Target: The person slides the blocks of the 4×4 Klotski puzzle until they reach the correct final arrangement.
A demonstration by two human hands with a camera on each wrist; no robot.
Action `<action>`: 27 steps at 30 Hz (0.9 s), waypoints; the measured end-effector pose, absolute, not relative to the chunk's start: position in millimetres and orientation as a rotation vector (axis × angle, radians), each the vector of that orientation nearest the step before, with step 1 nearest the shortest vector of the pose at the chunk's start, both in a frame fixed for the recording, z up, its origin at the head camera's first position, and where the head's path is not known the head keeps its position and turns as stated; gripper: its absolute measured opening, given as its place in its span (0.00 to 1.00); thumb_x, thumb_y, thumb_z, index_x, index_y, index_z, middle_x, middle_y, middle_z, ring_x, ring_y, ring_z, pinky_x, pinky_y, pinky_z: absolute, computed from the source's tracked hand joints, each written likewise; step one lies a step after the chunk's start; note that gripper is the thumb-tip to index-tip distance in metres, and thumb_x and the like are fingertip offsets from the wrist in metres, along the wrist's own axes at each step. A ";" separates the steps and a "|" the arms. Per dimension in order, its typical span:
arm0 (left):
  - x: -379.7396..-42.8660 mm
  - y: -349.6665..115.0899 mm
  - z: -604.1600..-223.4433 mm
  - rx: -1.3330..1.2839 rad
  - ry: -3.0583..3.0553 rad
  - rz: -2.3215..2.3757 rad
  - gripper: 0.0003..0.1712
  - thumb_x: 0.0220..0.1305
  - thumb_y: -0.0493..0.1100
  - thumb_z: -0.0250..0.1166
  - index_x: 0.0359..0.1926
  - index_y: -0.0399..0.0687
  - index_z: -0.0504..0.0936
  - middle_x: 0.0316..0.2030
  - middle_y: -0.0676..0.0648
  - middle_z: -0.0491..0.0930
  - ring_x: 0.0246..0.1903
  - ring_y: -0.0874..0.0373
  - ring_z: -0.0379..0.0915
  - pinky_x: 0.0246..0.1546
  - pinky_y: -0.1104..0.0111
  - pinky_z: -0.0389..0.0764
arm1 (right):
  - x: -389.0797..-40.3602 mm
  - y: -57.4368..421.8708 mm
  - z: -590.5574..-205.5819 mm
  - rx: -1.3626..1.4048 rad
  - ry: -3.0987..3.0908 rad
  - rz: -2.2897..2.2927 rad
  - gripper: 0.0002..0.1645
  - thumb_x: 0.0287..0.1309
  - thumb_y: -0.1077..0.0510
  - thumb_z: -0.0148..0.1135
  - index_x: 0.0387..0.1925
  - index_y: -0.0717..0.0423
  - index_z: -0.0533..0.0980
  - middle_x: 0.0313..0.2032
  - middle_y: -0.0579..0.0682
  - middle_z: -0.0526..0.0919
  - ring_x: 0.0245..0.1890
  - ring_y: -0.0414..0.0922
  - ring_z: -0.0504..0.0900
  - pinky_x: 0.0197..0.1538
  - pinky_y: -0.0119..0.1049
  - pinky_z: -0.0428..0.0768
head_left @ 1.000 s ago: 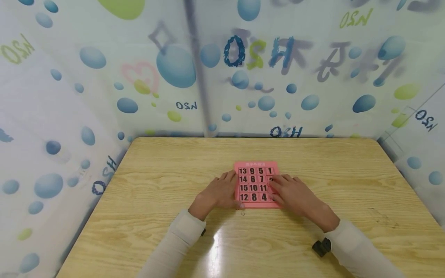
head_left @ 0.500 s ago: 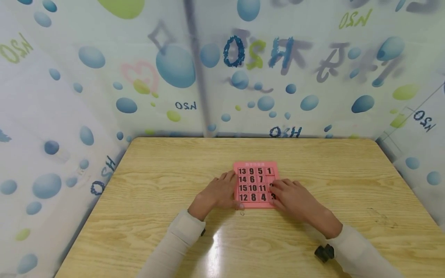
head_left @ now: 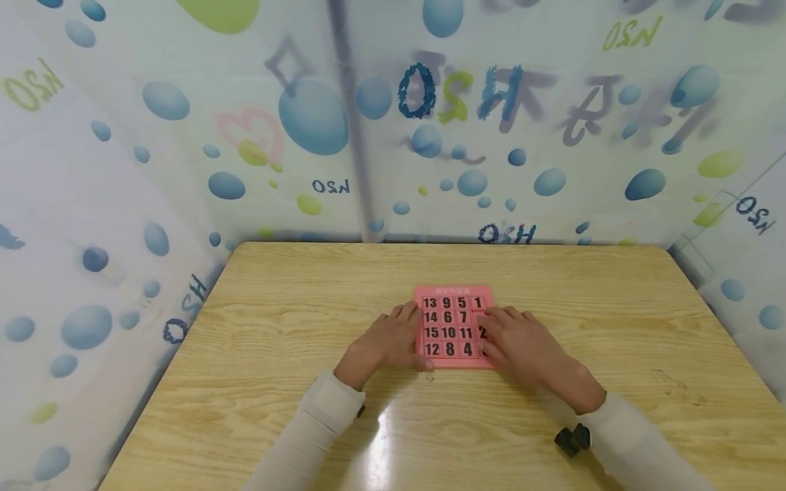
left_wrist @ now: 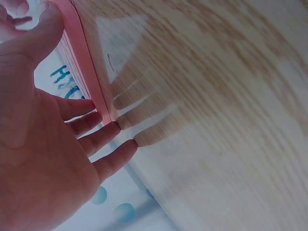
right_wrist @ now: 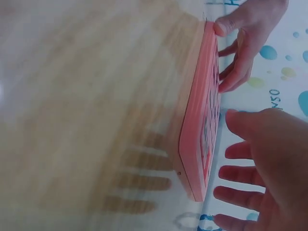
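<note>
Several spread left fingers touch puzzle.

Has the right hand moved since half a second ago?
Yes: in the head view, the right hand has shifted slightly forward, closer to the far edge of the table.

Off-white it is on both arms, the left sleeve and the right sleeve long, plain and softly creased; the left cuff stops at the wrist, short of the bare left hand, and here's the right cuff matching it by the right hand! Beside that one juts a chunky black device, lumpy in outline; at the other wrist, just a dark sliver peeks out.
</note>
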State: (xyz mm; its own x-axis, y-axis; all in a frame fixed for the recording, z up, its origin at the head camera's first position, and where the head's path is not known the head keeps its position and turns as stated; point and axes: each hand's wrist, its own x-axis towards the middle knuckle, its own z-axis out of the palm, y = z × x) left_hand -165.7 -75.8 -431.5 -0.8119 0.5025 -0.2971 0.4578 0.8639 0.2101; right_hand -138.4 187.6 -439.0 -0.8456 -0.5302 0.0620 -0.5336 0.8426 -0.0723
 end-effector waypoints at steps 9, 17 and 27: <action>-165.9 -76.9 -433.3 0.739 2.699 0.180 0.63 0.55 0.73 0.65 0.78 0.43 0.47 0.76 0.43 0.49 0.74 0.47 0.49 0.70 0.51 0.62 | -158.7 182.9 -441.9 0.805 -3.007 0.107 0.34 0.69 0.42 0.56 0.67 0.57 0.70 0.66 0.59 0.71 0.65 0.60 0.69 0.62 0.62 0.71; -166.2 -75.7 -432.4 0.729 2.690 0.153 0.64 0.55 0.73 0.64 0.78 0.43 0.45 0.77 0.43 0.46 0.75 0.47 0.47 0.71 0.51 0.61 | -163.0 180.2 -444.0 0.787 -3.024 0.073 0.32 0.69 0.43 0.56 0.66 0.57 0.72 0.65 0.59 0.72 0.64 0.60 0.70 0.61 0.62 0.72; -165.6 -74.3 -430.8 0.720 2.705 0.157 0.63 0.54 0.72 0.66 0.77 0.43 0.48 0.75 0.43 0.51 0.74 0.47 0.50 0.70 0.52 0.63 | -161.7 178.5 -443.7 0.785 -3.062 0.041 0.30 0.70 0.44 0.55 0.64 0.57 0.73 0.64 0.59 0.72 0.62 0.61 0.72 0.61 0.62 0.72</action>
